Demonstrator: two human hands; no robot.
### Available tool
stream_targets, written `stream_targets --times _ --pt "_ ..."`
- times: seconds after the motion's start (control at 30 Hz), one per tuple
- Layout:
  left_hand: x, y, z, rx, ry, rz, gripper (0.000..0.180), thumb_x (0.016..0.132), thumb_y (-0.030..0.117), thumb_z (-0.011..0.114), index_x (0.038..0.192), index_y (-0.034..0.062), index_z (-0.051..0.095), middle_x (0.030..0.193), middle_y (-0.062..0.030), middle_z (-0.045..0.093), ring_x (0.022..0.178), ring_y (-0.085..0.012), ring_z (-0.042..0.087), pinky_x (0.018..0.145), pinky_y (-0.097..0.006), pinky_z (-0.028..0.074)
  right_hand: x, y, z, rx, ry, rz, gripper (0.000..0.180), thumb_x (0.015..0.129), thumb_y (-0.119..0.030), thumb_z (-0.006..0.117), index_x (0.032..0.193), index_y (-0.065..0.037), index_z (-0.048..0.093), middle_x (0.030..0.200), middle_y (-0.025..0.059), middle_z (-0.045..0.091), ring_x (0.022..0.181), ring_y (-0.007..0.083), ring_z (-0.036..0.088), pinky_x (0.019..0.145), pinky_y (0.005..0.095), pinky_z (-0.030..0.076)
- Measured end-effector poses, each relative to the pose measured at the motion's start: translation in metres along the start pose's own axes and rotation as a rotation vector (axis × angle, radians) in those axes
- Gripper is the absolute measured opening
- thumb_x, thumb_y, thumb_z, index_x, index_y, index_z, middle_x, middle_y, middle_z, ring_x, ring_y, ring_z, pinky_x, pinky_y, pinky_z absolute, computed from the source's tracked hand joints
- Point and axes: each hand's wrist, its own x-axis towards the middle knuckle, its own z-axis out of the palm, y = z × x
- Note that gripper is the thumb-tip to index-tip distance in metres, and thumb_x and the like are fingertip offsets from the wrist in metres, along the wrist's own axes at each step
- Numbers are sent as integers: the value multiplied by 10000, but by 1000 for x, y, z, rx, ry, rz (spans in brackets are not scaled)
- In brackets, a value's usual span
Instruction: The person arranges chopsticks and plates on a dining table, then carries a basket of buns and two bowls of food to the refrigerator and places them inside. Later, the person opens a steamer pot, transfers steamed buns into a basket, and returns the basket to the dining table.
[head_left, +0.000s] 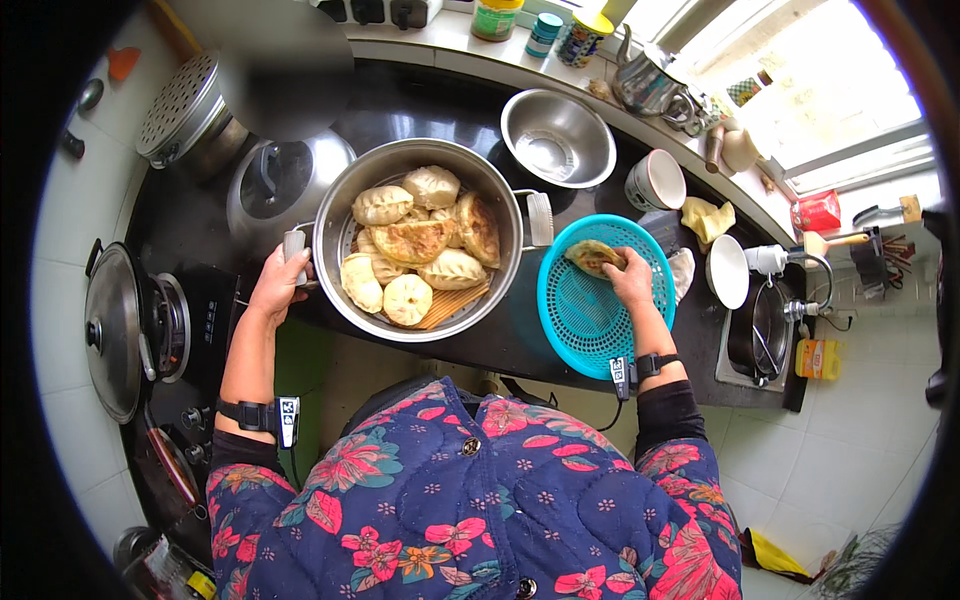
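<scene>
The right hand (632, 279) grips a browned bun (594, 256), which lies under its fingers at the far side of the turquoise basket (585, 325). The left hand (281, 283) clasps the near handle of the steel steamer pot (330, 255) (more buns (418, 252) fill it), just left of the basket.

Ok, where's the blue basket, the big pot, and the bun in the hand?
Round turquoise plastic basket (578, 318): head view, bare mesh floor.
Large round steel pot (330, 222): head view, left rim.
Browned flat bun (592, 256): head view, its top, by the right hand's (632, 280) fingers.
</scene>
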Motion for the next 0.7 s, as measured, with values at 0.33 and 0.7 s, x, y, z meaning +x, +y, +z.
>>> stream_targets --times 0.33,0.7 --pt "5 -6 -4 3 -10 61 241 891 367 568 1017 171 508 743 54 520 653 -67 490 530 -232 398 -7 -182 -17 187 -1 -614 254 756 -115 713 1000 -77 654 713 106 661 636 223 649 604 324 509" --pt "8 -10 -6 -93 -58 145 186 904 260 572 1001 117 503 698 20 526 553 -79 505 448 -216 376 7 -267 83 -557 -415 -442 894 631 -372 815 1294 -7 340 947 233 655 920 378 641 810 436 518"
